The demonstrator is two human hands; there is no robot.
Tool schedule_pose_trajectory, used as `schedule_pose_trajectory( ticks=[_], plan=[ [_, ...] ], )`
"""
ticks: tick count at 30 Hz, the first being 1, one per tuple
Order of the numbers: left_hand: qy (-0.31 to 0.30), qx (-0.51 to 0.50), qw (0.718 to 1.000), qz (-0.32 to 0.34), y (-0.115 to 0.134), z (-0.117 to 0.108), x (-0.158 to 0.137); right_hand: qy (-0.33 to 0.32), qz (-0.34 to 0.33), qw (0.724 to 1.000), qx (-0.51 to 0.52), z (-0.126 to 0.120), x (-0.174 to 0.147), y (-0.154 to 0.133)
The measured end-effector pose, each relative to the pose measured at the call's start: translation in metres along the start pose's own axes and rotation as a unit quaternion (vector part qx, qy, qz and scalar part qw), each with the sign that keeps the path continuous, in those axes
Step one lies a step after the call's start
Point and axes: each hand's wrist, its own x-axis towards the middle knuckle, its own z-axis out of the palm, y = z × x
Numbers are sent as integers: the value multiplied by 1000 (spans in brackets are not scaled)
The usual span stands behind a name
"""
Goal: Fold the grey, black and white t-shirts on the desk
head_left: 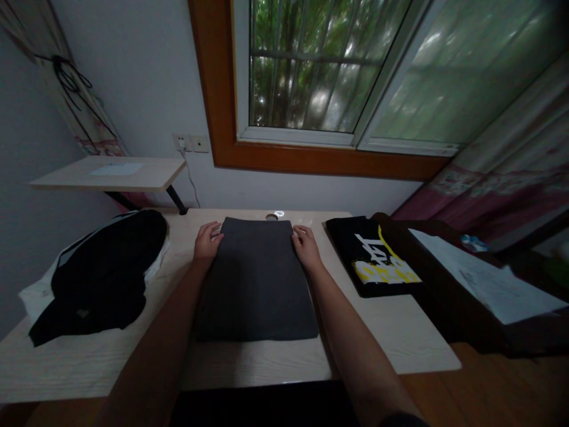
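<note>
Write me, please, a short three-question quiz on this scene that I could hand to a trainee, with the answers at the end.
1. Multiple choice: What lies flat between the left hand and the right hand?
a) a sheet of white paper
b) a dark grey piece
c) a pink curtain

2. True or false: The black item with a white and yellow print lies to the right of the right hand.

3. Fill in the blank: The crumpled black cloth lies nearer to the ____ hand.

Key: 1. b; 2. true; 3. left.
</note>
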Motion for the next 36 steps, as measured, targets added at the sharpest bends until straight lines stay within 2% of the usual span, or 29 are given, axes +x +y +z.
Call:
schedule_pose_trajectory(
  ticks=[8, 17, 21, 24, 27, 30, 33, 36],
  plan=[
    [8, 65, 998, 23, -1, -1, -2, 11, 10, 1000, -4, 2, 0, 8],
    [-68, 32, 994, 78, 9, -4, -8, 12, 23, 1000, -13, 1, -2, 4],
    [-66, 30, 994, 77, 17, -8, -12, 2, 25, 999, -33, 0, -2, 2],
    [-75, 62, 987, 124, 23, -8, -12, 6, 25, 999, -45, 0, -2, 0],
    [-111, 122, 967, 196, 37, -2, -7, 14, 23, 998, -49, 0, -3, -2],
    [-183, 200, 931, 245, 64, 10, -5, 8, -6, 998, -60, -1, -3, -2],
    [-265, 282, 887, 253, 92, 31, -11, -28, -49, 994, -90, -1, -2, -4],
    [-314, 341, 860, 214, 104, 52, -19, -82, -53, 985, -144, 0, -4, -8]
  ],
)
